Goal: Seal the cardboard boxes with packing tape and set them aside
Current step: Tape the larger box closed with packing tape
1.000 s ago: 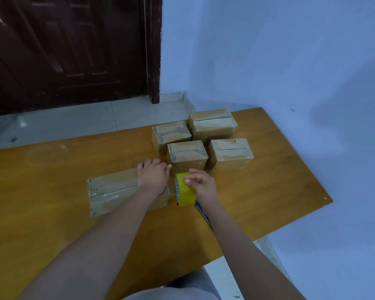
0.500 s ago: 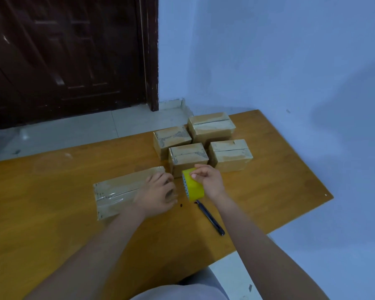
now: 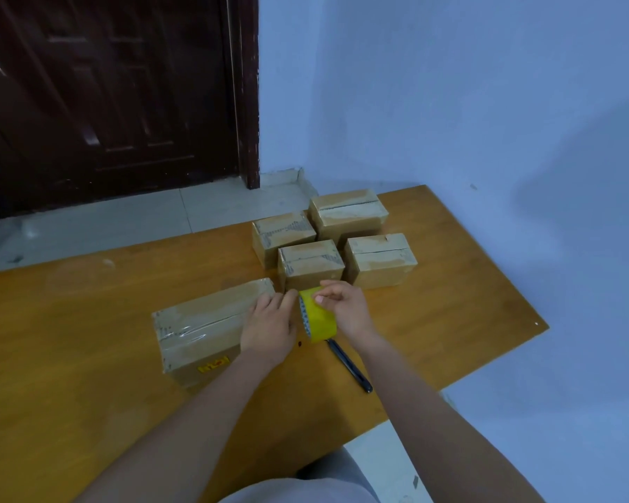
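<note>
**Tape roll pinched right next to the long box**

The yellow tape roll [image 3: 318, 315] is held up on edge by the right hand [image 3: 345, 314], with the thumb and fingers [image 3: 325, 297] curled over its top rim, so it's a proper pinch and not just a resting touch. The roll's lower edge looks to be sitting on or just above the wooden surface [image 3: 451, 321]; which one can't quite be told.

The left hand [image 3: 269, 326] is laid over the right end of the long cardboard box [image 3: 204, 321], fingers loosely bent and close together, tips reaching toward the roll's left face at about 3 o'clock from the hand. Whether the loose end of the tape is being pinched there can't be made out.

So the roll is found just beside the long box's right end, at 3 o'clock from it. Shiny tape can be seen along that box's top seam.

Four small boxes [image 3: 311, 263] are grouped at 12 to 1 o'clock from the roll, the nearest one just behind the right-hand fingers. A dark pen-like tool [image 3: 349, 364] is lying on the surface at 5 o'clock from the roll, partly tucked under the right wrist.
</note>
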{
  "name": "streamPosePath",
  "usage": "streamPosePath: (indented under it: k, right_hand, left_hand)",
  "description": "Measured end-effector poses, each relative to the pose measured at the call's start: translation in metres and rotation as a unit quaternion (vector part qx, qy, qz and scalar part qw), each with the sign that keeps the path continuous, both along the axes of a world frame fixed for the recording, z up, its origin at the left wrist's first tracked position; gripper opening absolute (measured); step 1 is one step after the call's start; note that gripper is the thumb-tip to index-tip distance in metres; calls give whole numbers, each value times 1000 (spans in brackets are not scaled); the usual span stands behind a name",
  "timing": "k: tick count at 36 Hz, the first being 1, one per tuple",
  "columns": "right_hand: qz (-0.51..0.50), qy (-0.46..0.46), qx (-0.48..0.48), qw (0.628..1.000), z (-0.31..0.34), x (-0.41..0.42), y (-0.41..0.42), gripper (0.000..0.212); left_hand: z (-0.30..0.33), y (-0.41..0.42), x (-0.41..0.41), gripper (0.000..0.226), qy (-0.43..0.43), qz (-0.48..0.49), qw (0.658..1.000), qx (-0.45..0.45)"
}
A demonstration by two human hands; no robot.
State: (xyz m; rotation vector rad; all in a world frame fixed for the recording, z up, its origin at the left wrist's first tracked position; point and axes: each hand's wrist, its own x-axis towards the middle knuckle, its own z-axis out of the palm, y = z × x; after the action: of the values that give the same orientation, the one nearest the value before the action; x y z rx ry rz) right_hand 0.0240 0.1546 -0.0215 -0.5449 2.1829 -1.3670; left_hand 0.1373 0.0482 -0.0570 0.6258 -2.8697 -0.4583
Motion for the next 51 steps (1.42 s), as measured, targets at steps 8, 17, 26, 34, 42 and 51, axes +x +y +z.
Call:
streamPosePath:
  k: [8,17,26,34,42,51]
  right_hand:
    - [6,3,-4,1000,5,0,-3,10]
    - [23,7,-1,1000,11,2,-13,10]
    - [55,13,6,998,21,14,-35,8]
    - [14,-54,-28,998,27,26,-66,20]
    - [88,-64,-47,993,33,53,-105,9]
    - [110,-37,-35,993,32,68,-126,21]
  left_hand:
    - [6,9,-12,29,-16,66,997,33]
    - [11,8,-2,31,-55,34,998,-6]
    - [1,-24,58,47,-4,-35,998,-54]
    - [8,-38,117,19,-34,-66,997,-30]
    - [41,-50,138,34,-71,53,990,109]
    - [57,-73,104,101,-194,404,870,205]
